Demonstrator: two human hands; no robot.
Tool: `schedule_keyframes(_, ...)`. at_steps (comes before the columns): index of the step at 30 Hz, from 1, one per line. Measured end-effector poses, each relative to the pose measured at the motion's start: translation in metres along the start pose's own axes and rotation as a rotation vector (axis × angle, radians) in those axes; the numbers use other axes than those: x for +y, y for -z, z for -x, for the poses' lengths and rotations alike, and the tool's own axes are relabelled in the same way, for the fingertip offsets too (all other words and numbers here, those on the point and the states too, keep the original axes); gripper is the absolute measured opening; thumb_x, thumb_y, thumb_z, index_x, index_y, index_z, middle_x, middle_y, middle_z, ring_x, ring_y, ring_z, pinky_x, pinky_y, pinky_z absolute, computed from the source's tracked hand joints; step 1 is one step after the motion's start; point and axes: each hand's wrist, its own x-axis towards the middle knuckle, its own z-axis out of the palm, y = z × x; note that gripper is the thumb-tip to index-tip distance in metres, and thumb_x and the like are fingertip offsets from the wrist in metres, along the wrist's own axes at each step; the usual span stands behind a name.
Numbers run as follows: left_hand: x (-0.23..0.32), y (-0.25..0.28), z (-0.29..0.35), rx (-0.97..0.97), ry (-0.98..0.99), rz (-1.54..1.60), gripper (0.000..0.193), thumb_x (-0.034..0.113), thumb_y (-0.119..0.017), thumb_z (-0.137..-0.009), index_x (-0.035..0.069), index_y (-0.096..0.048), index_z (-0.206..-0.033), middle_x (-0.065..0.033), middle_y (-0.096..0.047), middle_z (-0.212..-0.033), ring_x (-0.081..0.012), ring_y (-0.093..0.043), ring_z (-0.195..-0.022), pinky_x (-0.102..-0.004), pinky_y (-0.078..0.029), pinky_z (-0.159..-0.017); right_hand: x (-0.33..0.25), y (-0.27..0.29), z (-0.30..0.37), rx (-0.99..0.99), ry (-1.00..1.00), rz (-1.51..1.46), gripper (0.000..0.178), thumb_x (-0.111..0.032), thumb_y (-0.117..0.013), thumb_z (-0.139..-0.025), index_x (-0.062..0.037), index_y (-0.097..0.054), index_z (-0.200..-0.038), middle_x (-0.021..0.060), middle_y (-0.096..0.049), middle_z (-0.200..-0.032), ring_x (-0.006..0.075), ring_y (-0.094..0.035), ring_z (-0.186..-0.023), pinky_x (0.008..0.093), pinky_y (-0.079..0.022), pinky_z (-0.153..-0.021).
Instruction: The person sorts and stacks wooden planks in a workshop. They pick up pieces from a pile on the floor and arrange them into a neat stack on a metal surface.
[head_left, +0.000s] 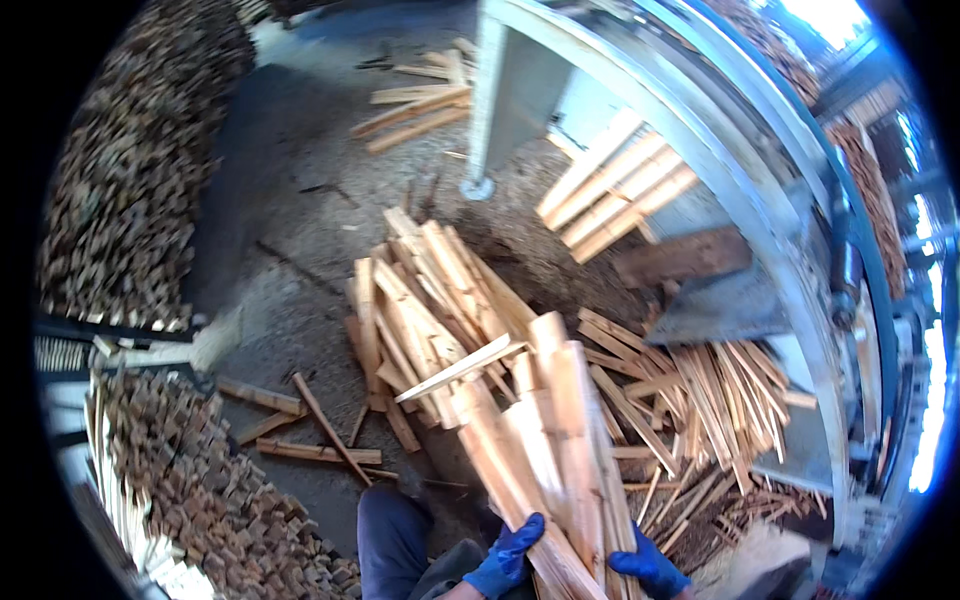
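Both my hands wear blue gloves and carry a bundle of wooden slats between them at the lower middle. My left hand grips the bundle's left side near its lower end. On the opposite side my right hand is closed against the outer slats. The far end of the bundle tilts away, over or against a heap of similar slats on the floor; whether they touch I cannot tell. One thin slat lies crosswise on that heap.
Stacked wood rises at the far left and near left. Loose sticks lie left of my legs. A metal frame curves along the right, with boards inside it. More slats are piled to my right.
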Motion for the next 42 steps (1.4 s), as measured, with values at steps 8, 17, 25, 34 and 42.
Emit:
schedule_keyframes(8,0.12,-0.036,0.033,-0.184,-0.16,-0.17,0.057,0.022,-0.068,-0.081,0.004,-0.04,-0.127,-0.0022,-0.055,-0.106,-0.0119,-0.054,-0.096,-0.0274,-0.045,-0.084,-0.062,-0.084,0.003,0.207,0.229,0.281,0.063,-0.015,-0.062,-0.069,-0.0026,-0.04,-0.127,-0.0006,-0.052,-0.076,0.0103,-0.048,-0.065,0.0254,-0.043,-0.055)
schedule_keyframes(17,0.31,0.038,0.024,-0.038,-0.269,0.059,0.052,0.011,-0.066,-0.082,0.005,-0.039,-0.126,-0.0046,-0.058,-0.1,-0.0155,-0.058,-0.089,-0.0309,-0.049,-0.081,-0.169,-0.238,-0.124,0.02,0.127,0.444,0.09,-0.021,-0.069,-0.07,-0.0007,-0.018,-0.141,0.0097,-0.044,-0.126,0.0156,-0.047,-0.108,0.0274,-0.04,-0.087)
schedule_keyframes(25,0.486,0.111,0.05,0.238,-0.172,0.051,0.061,0.04,-0.062,-0.083,0.006,-0.037,-0.128,-0.0133,-0.056,-0.107,-0.0258,-0.06,-0.094,-0.04,-0.052,-0.082,-0.271,-0.447,-0.223,-0.068,-0.249,0.301,0.086,-0.016,-0.068,-0.078,-0.0015,-0.013,-0.142,0.0133,-0.056,-0.112,0.0165,-0.056,-0.098,0.0289,-0.044,-0.088)
schedule_keyframes(34,0.611,0.11,0.046,0.056,-0.17,0.186,0.059,0.037,-0.062,-0.084,0.012,-0.036,-0.131,-0.0107,-0.053,-0.117,-0.0264,-0.055,-0.104,-0.0436,-0.047,-0.09,-0.332,-0.522,-0.285,-0.132,-0.224,0.291,0.086,-0.022,-0.067,-0.081,-0.0015,-0.01,-0.142,0.0161,-0.056,-0.114,0.0207,-0.055,-0.106,0.0321,-0.041,-0.094)
schedule_keyframes(42,0.71,0.085,-0.008,0.111,-0.17,0.179,0.052,0.027,-0.068,-0.081,0.013,-0.041,-0.124,-0.0057,-0.055,-0.107,-0.0195,-0.056,-0.097,-0.0355,-0.047,-0.086,-0.385,-0.547,-0.373,-0.156,-0.208,0.218,0.063,-0.029,-0.065,-0.082,-0.0006,-0.037,-0.13,0.0089,-0.056,-0.116,0.0163,-0.055,-0.104,0.0292,-0.04,-0.094)
